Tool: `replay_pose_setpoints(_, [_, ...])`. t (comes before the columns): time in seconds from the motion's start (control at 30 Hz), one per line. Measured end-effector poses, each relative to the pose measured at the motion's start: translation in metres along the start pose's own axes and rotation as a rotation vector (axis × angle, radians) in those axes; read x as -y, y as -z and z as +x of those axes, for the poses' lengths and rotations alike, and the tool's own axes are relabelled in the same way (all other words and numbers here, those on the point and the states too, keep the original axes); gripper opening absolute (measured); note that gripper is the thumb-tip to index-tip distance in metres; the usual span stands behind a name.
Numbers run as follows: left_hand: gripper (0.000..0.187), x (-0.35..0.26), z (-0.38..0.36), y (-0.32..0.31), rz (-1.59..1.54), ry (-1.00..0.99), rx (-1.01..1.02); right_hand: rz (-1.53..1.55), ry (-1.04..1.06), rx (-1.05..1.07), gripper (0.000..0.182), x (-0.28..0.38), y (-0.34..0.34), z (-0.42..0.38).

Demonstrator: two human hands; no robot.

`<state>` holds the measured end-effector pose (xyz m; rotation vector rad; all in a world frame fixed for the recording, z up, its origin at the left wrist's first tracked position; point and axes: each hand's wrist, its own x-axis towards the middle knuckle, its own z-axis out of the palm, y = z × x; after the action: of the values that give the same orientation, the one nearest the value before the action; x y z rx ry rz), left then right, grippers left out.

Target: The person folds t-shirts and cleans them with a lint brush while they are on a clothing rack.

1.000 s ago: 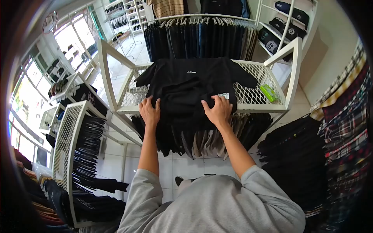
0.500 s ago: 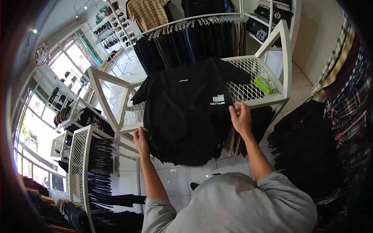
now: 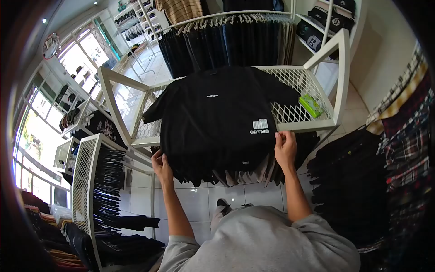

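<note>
A black T-shirt (image 3: 208, 118) lies spread over the white mesh rack top (image 3: 290, 111), its lower part hanging over the near edge. Small white lettering marks its middle, and a barcode-like print with letters sits near its right side. My left hand (image 3: 162, 168) pinches the shirt's edge at the lower left. At the lower right, my right hand (image 3: 285, 147) holds the other edge between thumb and fingers. Both sleeves rest on the mesh. A green packet (image 3: 311, 106) lies beside the right sleeve.
Dark trousers (image 3: 226, 43) hang on a rail behind the rack. Caps (image 3: 312, 36) fill shelves at the back right. Plaid shirts (image 3: 405, 149) hang at the far right. A lower mesh rack with black garments (image 3: 108, 181) stands to the left.
The shirt has been drawn out flatter and wider, with its left sleeve now spread on the mesh. My left hand has moved slightly left and down; my right hand slightly right and down.
</note>
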<state>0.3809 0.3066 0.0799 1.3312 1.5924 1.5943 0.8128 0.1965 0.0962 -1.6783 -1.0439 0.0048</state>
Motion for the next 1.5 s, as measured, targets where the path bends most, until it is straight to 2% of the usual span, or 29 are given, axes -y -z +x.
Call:
replay_pose_setpoints(0.1, [0.031, -0.008, -0.002, 0.002, 0.153, -0.066, -0.043, 0.015, 0.021, -0.017, 0.017, 0.004, 0.001, 0.002])
replay_pose_setpoints(0.2, [0.03, -0.062, 0.005, -0.016, 0.207, -0.127, -0.063, 0.064, -0.026, -0.003, 0.018, 0.044, 0.002, 0.026])
replay_pose_setpoints(0.23, [0.029, -0.071, 0.013, -0.022, 0.223, -0.175, -0.043, 0.054, 0.067, -0.008, 0.02, 0.044, -0.006, 0.037])
replay_pose_setpoints(0.3, [0.027, -0.092, 0.033, -0.037, 0.233, -0.15, 0.011, 0.07, 0.152, 0.056, 0.019, 0.055, -0.022, 0.064])
replay_pose_setpoints(0.37, [0.026, -0.108, 0.057, -0.06, 0.216, -0.303, 0.151, 0.027, 0.239, 0.13, 0.017, 0.065, -0.043, 0.095])
replay_pose_setpoints(0.43, [0.026, -0.115, 0.086, -0.085, 0.219, -0.288, 0.255, 0.011, 0.318, 0.221, 0.015, 0.069, -0.068, 0.128])
replay_pose_setpoints(0.5, [0.028, -0.122, 0.119, -0.111, 0.307, -0.313, 0.404, -0.006, 0.314, 0.286, 0.014, 0.067, -0.097, 0.166])
replay_pose_setpoints(0.53, [0.028, -0.122, 0.136, -0.127, 0.296, -0.304, 0.401, -0.078, 0.378, 0.328, 0.014, 0.063, -0.114, 0.186])
replay_pose_setpoints(0.6, [0.029, -0.116, 0.17, -0.159, 0.427, -0.486, 0.512, -0.173, 0.421, 0.406, 0.015, 0.051, -0.147, 0.223])
replay_pose_setpoints(0.7, [0.029, -0.099, 0.218, -0.206, 0.496, -0.478, 0.554, -0.262, 0.436, 0.393, 0.015, 0.027, -0.193, 0.266])
replay_pose_setpoints(0.73, [0.03, -0.086, 0.233, -0.22, 0.492, -0.569, 0.525, -0.324, 0.421, 0.382, 0.017, 0.02, -0.205, 0.275])
replay_pose_setpoints(0.83, [0.031, -0.056, 0.264, -0.248, 0.584, -0.68, 0.435, -0.428, 0.391, 0.36, 0.021, -0.004, -0.228, 0.28])
replay_pose_setpoints(0.9, [0.035, -0.04, 0.274, -0.258, 0.625, -0.715, 0.413, -0.461, 0.412, 0.142, 0.025, -0.013, -0.235, 0.277])
replay_pose_setpoints(0.97, [0.037, -0.036, 0.273, -0.264, 0.654, -0.679, 0.356, -0.469, 0.369, 0.069, 0.029, -0.019, -0.235, 0.274])
replay_pose_setpoints(1.1, [0.021, -0.045, 0.269, -0.263, 0.612, -0.698, 0.347, -0.474, 0.357, 0.087, 0.027, -0.013, -0.231, 0.272])
replay_pose_setpoints(1.27, [0.014, -0.04, 0.27, -0.265, 0.597, -0.718, 0.33, -0.415, 0.402, 0.101, 0.014, -0.012, -0.232, 0.274])
replay_pose_setpoints(1.37, [0.011, -0.04, 0.264, -0.26, 0.588, -0.755, 0.321, -0.394, 0.425, 0.123, 0.011, -0.002, -0.228, 0.274])
replay_pose_setpoints(1.43, [0.009, -0.043, 0.271, -0.26, 0.583, -0.829, 0.313, -0.295, 0.482, 0.083, 0.01, -0.002, -0.231, 0.276])
replay_pose_setpoints(1.5, [0.007, -0.056, 0.273, -0.254, 0.536, -0.813, 0.321, -0.181, 0.468, 0.106, 0.008, 0.001, -0.226, 0.278])
